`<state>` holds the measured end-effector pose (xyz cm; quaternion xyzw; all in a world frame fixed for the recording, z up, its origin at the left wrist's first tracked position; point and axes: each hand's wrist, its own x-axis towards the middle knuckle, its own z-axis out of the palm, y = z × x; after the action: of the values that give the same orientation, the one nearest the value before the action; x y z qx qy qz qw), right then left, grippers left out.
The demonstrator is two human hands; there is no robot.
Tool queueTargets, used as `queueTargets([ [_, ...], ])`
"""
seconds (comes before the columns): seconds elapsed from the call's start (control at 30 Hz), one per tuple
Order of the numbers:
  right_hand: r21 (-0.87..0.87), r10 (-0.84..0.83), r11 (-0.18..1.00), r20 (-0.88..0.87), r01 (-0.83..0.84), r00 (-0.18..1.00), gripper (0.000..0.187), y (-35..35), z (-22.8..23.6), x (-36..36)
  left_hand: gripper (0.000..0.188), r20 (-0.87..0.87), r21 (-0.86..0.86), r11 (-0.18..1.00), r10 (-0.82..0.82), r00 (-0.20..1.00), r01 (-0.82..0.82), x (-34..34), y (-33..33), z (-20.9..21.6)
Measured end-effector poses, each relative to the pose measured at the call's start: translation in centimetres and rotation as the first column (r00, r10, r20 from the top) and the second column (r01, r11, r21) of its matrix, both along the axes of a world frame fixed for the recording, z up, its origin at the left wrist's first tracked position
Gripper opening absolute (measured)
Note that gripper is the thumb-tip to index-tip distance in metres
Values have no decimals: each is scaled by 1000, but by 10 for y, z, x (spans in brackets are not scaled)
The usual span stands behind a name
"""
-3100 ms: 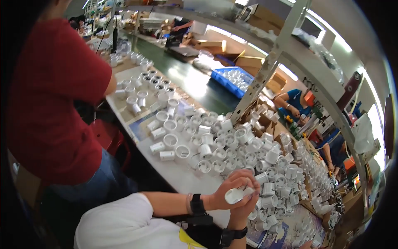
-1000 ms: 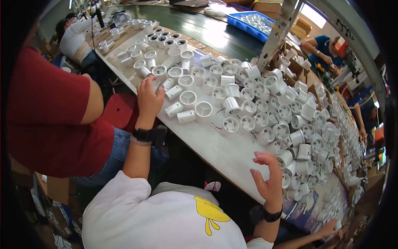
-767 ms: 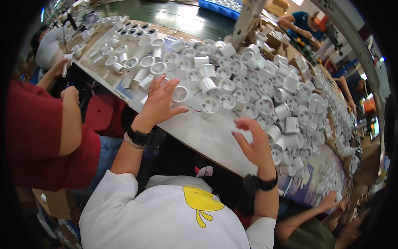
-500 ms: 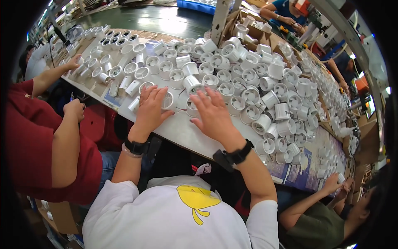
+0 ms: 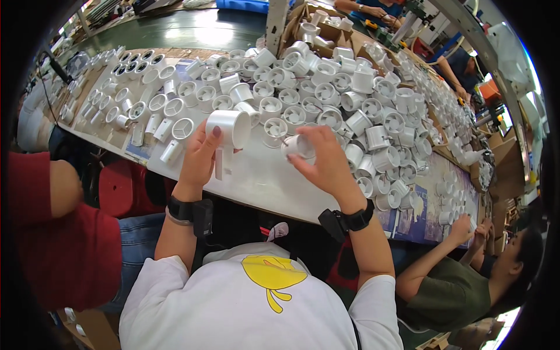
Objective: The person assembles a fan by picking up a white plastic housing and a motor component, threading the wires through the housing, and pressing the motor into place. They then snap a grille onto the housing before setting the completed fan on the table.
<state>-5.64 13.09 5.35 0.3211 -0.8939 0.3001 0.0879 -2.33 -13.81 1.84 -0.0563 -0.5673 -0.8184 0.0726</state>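
On the left, it's the left hand (image 5: 200, 156), fingers closed round a white cup-shaped housing (image 5: 226, 128), handle (image 5: 219, 164) hanging down, wide mouth turned to the right. Next comes a gap over the table (image 5: 256, 182): 2 parts, near but not touching! Across it, right of that mouth, sits a smaller white cylinder (image 5: 299, 149), pinched in the fingers of the right hand (image 5: 328, 162); which end faces the housing, I can't tell. Farther right, white fan cylinders (image 5: 386, 125) crowd together.

White short-sleeved T-shirt (image 5: 195, 315) with 1 yellow cartoon print (image 5: 273, 273). 2 black wrist straps (image 5: 358, 218) each carry 1 boxy module (image 5: 202, 218); 1 pale band (image 5: 177, 218) adjoins the left strap. The left hand (image 5: 199, 158) shows a dark, purplish thumbnail (image 5: 216, 132).
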Motion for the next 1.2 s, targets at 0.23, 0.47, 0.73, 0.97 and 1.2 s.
queueTargets([
  [0.23,-234,-97,964,132,126,987,42,25,-8,0,56,124,143,926,-367,922,349,-9,33,-4],
  [0.47,-583,40,769,454,263,890,36,19,-7,4,74,79,147,830,-551,830,537,2,67,13],
  [0.73,-718,-6,598,441,357,897,30,11,-19,15,72,12,84,836,-545,838,543,5,76,10],
  [0.97,-631,-180,666,381,397,907,14,12,-19,16,57,-24,-61,842,-538,842,536,0,89,14],
  [1.2,-515,-343,808,-19,285,939,15,24,-18,12,56,4,56,874,-483,875,483,-7,94,3],
])
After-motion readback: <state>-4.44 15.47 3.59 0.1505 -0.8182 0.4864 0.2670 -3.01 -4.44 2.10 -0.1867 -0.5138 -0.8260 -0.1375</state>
